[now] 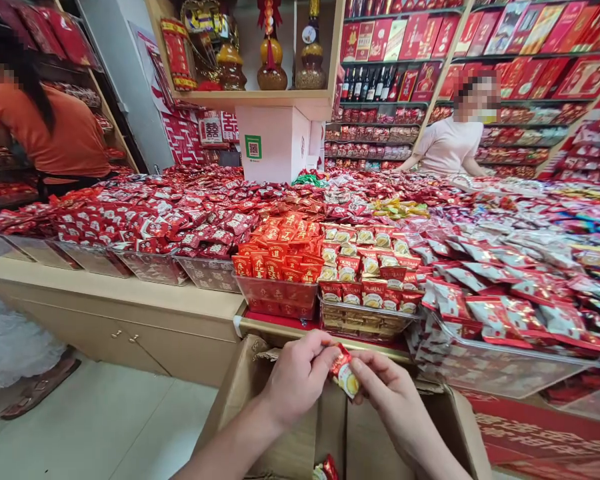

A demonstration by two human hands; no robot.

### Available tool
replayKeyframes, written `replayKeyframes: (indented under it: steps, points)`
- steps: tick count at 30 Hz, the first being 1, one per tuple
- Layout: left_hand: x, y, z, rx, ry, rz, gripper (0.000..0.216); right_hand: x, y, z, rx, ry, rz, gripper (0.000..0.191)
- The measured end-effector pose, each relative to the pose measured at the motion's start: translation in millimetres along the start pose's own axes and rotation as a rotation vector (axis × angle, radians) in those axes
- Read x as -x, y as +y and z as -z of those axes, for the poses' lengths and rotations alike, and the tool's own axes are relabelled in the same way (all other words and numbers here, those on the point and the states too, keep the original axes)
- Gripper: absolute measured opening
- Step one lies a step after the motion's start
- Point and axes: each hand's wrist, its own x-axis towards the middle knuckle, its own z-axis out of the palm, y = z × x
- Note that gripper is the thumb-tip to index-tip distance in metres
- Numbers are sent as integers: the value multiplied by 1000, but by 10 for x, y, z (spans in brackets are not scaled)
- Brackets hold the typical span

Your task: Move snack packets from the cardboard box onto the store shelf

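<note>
Between my two hands is a small red and cream candy packet (pixel 345 375) with a yellow fruit picture. My left hand (pixel 300 370) pinches its upper left side with thumb and curled fingers. On its right edge, the thumb and fingers of my right hand (pixel 387 381) are closed. Both hands are above a cardboard box (pixel 230 407) with raised flaps. Low in the box lies another red packet (pixel 329 467), partly cut off by the frame's bottom edge. Just beyond my hands, a clear bin (pixel 365 320) holds similar packets marked DURIAN.
A clear bin of orange-red packets (pixel 277 267) stands left of the durian bin; a wide bin of red-white packets (pixel 510 313) is to the right. One person (pixel 450 143) stands behind the display, another in orange (pixel 65 133) at left. A sandaled foot (pixel 43 387) shows on the floor.
</note>
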Motion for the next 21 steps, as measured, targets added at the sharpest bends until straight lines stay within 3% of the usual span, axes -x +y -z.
replayKeyframes:
  steps: [4,7,13,17,21]
  points:
    - [7,18,-87,343,29,77,28,-51,-40,0,-8,96,75,28]
    - [37,-14,-144,461,14,95,36,-50,-25,0,7,128,108,26]
    - [75,-114,-151,417,37,147,31,10,9,54,101,-49,44,24]
    - [127,-323,-128,431,-6,132,29,-139,-450,229,189,-83,134,26]
    - [221,-786,-139,346,-76,208,30,-718,-1212,548,345,157,346,33]
